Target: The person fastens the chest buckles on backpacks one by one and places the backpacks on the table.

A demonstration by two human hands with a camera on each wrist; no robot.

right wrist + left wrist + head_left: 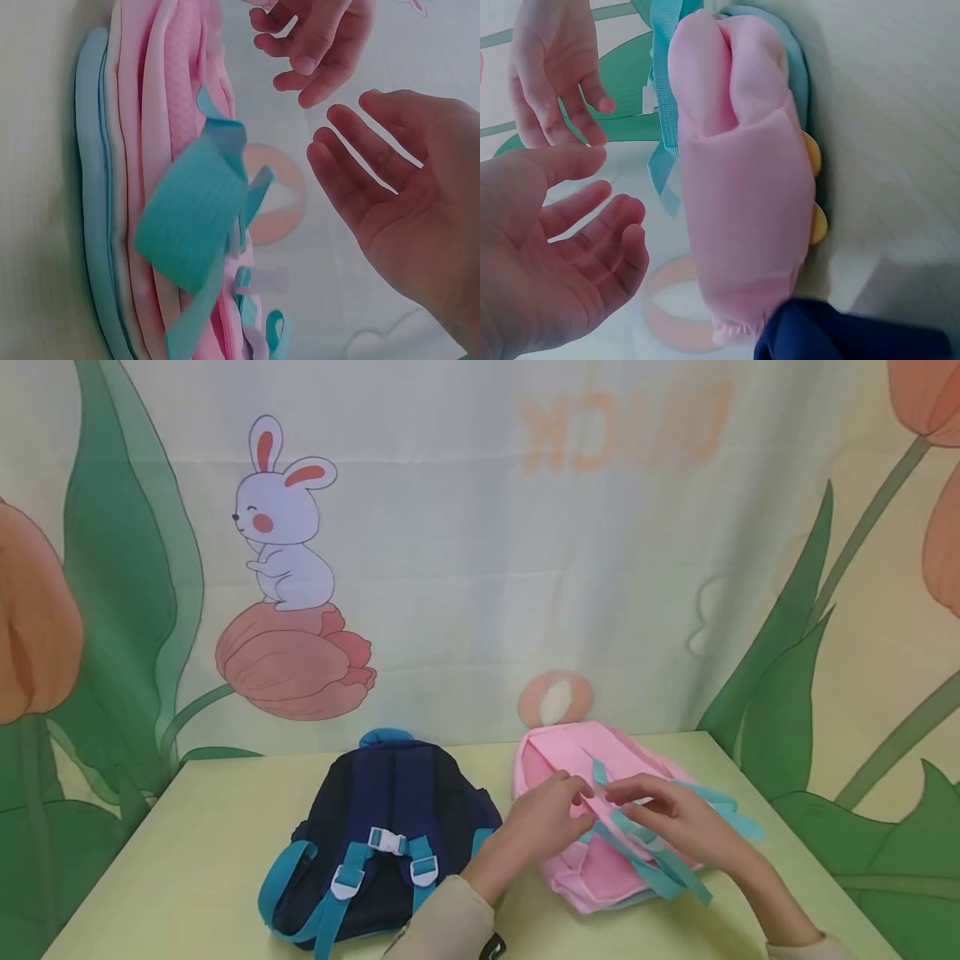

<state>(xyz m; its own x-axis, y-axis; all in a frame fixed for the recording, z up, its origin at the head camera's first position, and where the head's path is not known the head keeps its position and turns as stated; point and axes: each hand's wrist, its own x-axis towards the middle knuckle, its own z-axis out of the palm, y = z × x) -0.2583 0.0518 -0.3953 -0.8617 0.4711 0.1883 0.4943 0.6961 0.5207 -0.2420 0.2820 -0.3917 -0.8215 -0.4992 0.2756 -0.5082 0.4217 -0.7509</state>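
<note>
A pink backpack (558,745) lies with its strap side up, and teal straps (663,870) trail across it. Above it hover my left hand (543,818) and my right hand (686,822), fingertips close and facing each other. Both wrist views show loosely bent fingers with nothing between them; the hands are apart from the bag. In the right wrist view, a wide teal strap (196,214) hangs at the bag's side. The left wrist view shows the bag's pink side pocket (750,210) and yellow bumps (817,223) along its lower edge.
Left of the pink bag lies a navy backpack (393,785) with teal straps, joined across by a white buckle (387,841). Both bags rest on a pale yellow-green table (217,852). Behind hangs a curtain (450,568) printed with a rabbit and tulips.
</note>
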